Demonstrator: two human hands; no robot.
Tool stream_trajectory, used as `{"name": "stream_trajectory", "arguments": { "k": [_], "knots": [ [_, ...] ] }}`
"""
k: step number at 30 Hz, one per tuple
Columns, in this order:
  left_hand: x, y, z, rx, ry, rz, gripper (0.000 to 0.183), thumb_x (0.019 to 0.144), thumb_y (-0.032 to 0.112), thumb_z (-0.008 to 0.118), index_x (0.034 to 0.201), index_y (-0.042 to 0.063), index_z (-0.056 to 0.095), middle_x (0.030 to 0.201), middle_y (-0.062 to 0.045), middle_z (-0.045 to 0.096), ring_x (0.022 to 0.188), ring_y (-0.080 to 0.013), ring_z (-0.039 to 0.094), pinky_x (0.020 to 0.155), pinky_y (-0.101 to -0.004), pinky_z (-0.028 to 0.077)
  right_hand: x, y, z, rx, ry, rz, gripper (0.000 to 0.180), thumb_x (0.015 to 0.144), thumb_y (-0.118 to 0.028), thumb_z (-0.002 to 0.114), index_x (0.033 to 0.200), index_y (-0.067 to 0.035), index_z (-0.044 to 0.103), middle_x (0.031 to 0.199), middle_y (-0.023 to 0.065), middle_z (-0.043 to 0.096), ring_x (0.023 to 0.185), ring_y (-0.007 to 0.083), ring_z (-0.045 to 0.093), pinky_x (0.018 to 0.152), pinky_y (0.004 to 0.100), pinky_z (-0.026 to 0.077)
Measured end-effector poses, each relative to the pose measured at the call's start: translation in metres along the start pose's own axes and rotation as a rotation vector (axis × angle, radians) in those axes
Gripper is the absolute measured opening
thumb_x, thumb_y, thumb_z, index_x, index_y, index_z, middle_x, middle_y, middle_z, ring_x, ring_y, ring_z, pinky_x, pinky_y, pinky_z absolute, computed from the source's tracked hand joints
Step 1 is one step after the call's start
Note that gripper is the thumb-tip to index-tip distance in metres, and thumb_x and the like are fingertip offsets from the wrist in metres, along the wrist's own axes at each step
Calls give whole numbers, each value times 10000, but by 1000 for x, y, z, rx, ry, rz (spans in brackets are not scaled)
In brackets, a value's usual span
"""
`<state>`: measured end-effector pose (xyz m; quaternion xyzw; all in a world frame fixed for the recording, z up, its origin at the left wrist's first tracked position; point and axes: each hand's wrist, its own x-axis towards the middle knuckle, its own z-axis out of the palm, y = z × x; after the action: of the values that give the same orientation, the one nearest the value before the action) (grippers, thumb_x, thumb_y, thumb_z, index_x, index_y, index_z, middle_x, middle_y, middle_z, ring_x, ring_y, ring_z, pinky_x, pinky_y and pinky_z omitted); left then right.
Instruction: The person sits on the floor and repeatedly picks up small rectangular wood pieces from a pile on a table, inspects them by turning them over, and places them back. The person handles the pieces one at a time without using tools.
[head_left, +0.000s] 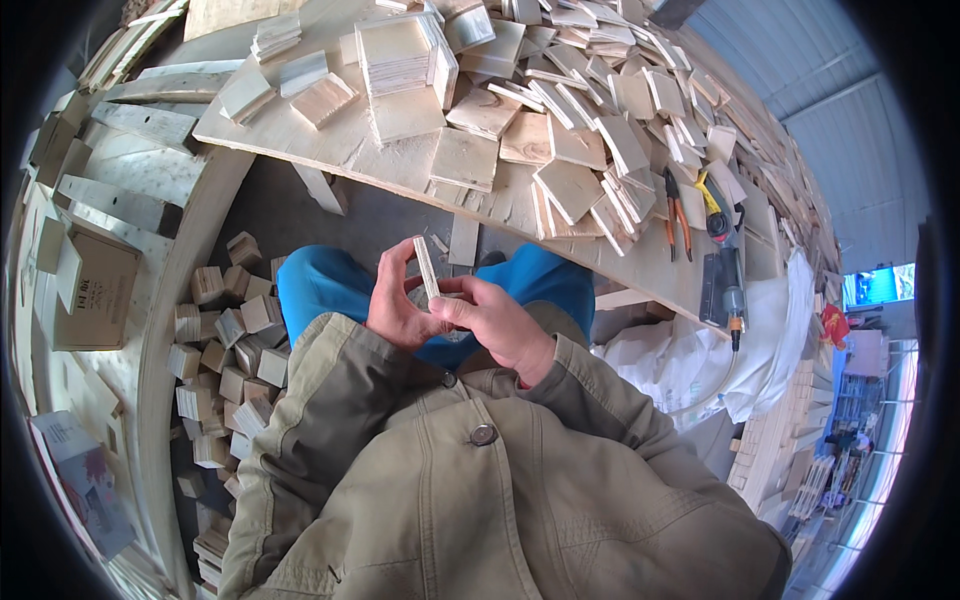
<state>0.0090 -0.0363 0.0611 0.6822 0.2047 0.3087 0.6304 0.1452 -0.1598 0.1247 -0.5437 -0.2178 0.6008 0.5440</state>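
Note:
Above my lap, a small plywood piece (426, 267) is held up on edge between both hands, its layered side facing the camera. My left hand (397, 298) grips it with the fingers at its far end. My right hand (491, 315) pinches its near end between thumb and fingers. Beyond my knees, a plywood tabletop (337, 154) bears a stack of square plywood pieces (394, 56) and a large loose heap of similar squares (566, 187). Pliers with orange handles (677, 217) lie right of the heap, beside a pneumatic tool (729, 289) with a hose fitting.
Stacked plywood blocks (232, 345) fill the floor at my left. Farther left, a wooden bench (154, 247) holds a cardboard box (97, 289) bearing writing. White plastic sheeting (675, 367) and a pale hose (709, 394) hang under the table's right end.

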Motion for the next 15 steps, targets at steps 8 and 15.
{"name": "stream_trajectory", "arguments": {
  "k": [8, 15],
  "knots": [
    [-2, 2, 4, -81, -132, -125, 1279, 501, 272, 1081, 1533, 33, 365, 1487, -171, 490, 1415, -310, 501, 1106, -513, 514, -5, 16, -19, 108, -77, 30, 486, 992, -283, 759, 1284, 82, 624, 1095, 90, 684, 928, 117, 635, 836, 280, 529],
    [8, 2, -5, -262, -135, -244, 1265, 494, 268, 1092, 1511, 13, 383, 1388, -141, 548, 1289, -261, 572, 1063, -444, 521, -4, 22, -26, 271, 37, 88, 375, 1026, -200, 700, 1275, 73, 634, 1079, 113, 714, 967, 167, 685, 861, 313, 564]
  ]
}}
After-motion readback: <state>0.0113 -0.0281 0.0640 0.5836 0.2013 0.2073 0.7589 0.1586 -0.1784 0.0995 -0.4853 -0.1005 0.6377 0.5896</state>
